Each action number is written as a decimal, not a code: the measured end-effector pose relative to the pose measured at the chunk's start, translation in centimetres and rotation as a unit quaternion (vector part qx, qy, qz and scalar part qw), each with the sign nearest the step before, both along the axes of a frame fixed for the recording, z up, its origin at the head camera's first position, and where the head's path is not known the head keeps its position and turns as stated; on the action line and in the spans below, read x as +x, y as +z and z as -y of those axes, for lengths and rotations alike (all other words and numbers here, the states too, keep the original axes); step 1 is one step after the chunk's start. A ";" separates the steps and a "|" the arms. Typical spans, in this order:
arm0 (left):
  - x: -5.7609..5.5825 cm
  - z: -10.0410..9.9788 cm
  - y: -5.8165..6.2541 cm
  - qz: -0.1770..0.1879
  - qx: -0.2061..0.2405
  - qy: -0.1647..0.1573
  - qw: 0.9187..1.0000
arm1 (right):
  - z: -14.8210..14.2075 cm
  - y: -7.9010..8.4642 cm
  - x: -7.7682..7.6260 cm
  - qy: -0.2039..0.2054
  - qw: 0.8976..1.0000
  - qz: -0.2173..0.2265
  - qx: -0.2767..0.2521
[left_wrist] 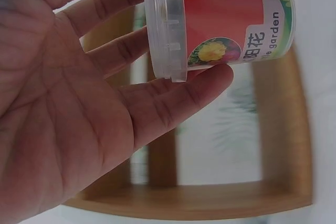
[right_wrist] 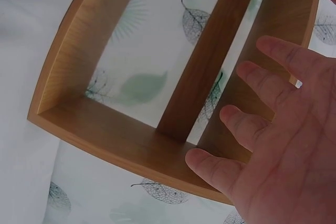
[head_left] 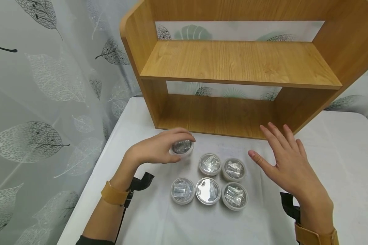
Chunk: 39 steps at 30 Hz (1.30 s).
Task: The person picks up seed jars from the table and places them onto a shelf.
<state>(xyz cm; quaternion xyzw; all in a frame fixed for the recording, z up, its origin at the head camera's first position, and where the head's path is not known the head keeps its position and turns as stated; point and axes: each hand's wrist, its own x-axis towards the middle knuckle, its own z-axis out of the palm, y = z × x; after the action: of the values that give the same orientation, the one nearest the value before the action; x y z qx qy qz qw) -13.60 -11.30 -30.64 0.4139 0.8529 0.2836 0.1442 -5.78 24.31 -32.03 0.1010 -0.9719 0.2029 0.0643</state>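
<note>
In the head view my left hand (head_left: 159, 147) grips a small clear-lidded plastic jar (head_left: 182, 147) in front of the shelf's left part. The left wrist view shows this jar (left_wrist: 226, 9) from the side, with a red label, a yellow flower picture and printed lettering; fingers curl round its pale lid rim. My right hand (head_left: 289, 163) is spread, palm down and holding nothing, over the table near the shelf's lower right corner. Between the hands several similar jars (head_left: 210, 164) stand in two rows, silvery contents showing through their lids.
A two-level wooden shelf (head_left: 242, 64) with an open back stands at the far side of the white-covered table (head_left: 153, 211). A leaf-patterned curtain (head_left: 49, 112) hangs on the left and behind it. Both wrists wear straps (head_left: 114, 194) with small black cameras.
</note>
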 end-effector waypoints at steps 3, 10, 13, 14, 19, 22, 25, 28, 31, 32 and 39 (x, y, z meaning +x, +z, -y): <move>-0.1 0.5 2.2 -0.020 0.021 -0.002 1.000 | 0.0 0.0 0.0 0.003 1.000 0.000 0.001; -1.1 1.3 7.7 -0.087 0.042 -0.005 0.995 | 0.0 0.1 -0.1 0.007 1.000 0.002 0.003; -1.7 1.4 9.7 -0.117 0.044 0.004 0.992 | -0.4 0.1 -0.5 0.011 1.000 0.003 0.004; -1.8 1.4 10.3 -0.122 0.045 0.009 0.991 | -0.5 0.1 -0.6 0.013 1.000 0.003 0.004; -3.0 1.1 13.0 -0.151 0.053 0.024 0.987 | -1.2 0.1 -1.3 0.019 1.000 0.002 0.005; -3.8 0.7 14.6 -0.174 0.050 0.033 0.983 | -1.6 0.2 -1.8 0.024 1.000 0.002 0.006; -4.6 0.2 15.8 -0.196 0.036 0.045 0.979 | -1.9 0.1 -2.1 0.028 1.000 0.000 0.004; -5.4 -0.5 16.7 -0.213 0.020 0.057 0.975 | -2.3 -0.1 -2.4 0.030 1.000 -0.004 -0.001; -6.3 -1.0 17.4 -0.220 0.011 0.071 0.973 | -2.7 -0.3 -2.6 0.033 0.999 -0.007 -0.007; -6.6 -1.1 17.6 -0.219 0.009 0.076 0.973 | -2.8 -0.3 -2.7 0.034 0.999 -0.009 -0.009; -9.4 -2.3 18.1 -0.204 -0.021 0.125 0.971 | -3.7 -0.9 -3.5 0.042 0.999 -0.011 -0.016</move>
<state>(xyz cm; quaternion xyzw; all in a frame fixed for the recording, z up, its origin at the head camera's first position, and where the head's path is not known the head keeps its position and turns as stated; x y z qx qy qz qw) -22.99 -8.96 -12.53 0.3501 0.9150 0.1912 -0.0605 -9.27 27.99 -32.92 0.1434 -0.9626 0.2195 0.0682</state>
